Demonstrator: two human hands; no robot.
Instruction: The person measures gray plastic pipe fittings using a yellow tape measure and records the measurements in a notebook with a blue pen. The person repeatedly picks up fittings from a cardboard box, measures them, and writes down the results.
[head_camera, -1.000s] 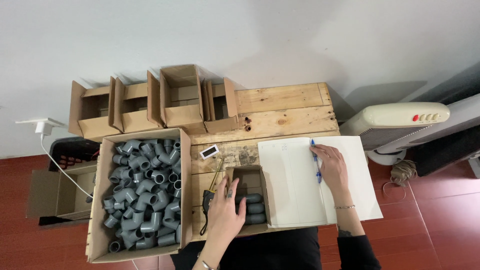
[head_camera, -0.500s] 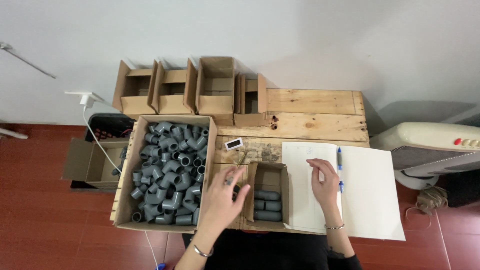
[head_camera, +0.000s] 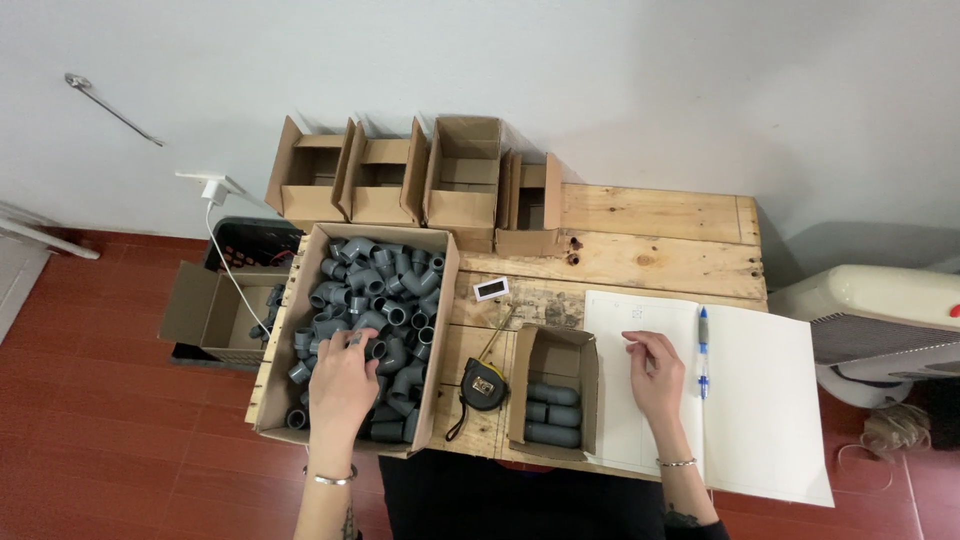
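Change since earlier frame: the left hand (head_camera: 342, 385) has moved from the small box into the large box of fittings; the right hand (head_camera: 655, 368) has stayed on the notebook, its fingers drawn away from the pen.
Left hand: lies palm down over the grey pipe fittings (head_camera: 385, 300), fingertips among them; grip is curled loosely, and whether it encloses a fitting cannot be told.
Right hand: rests flat on the left page of the open notebook (head_camera: 760, 400); grip is slack and empty, fingers lightly bent.
Large cardboard box (head_camera: 445, 300): stands on the left part of the counter, long axis running from the person toward the wall; the fittings inside are elbows heaped at mixed angles, open ends pointing in every direction.
Small cardboard box (head_camera: 555, 352): sits between the tape measure and the notebook, touching the notebook's left edge; holds a few grey fittings (head_camera: 552, 413) lying in rows at its near end, long axes running left to right.
Pen (head_camera: 702, 350): blue, lies along the notebook's centre fold, long axis pointing toward the wall, just beside the right hand.
Tape measure (head_camera: 482, 383): black and yellow, between the two boxes.
Small white device (head_camera: 490, 289): lies near the large box's far right corner.
Counter (head_camera: 660, 250): bare wooden planks, set against a white wall.
Empty boxes (head_camera: 420, 180): four open cartons in a row along the wall edge.
Room: red tiled floor (head_camera: 90, 400); an open carton (head_camera: 215, 310) stands on it to the left; a white appliance (head_camera: 880, 315) stands to the right.
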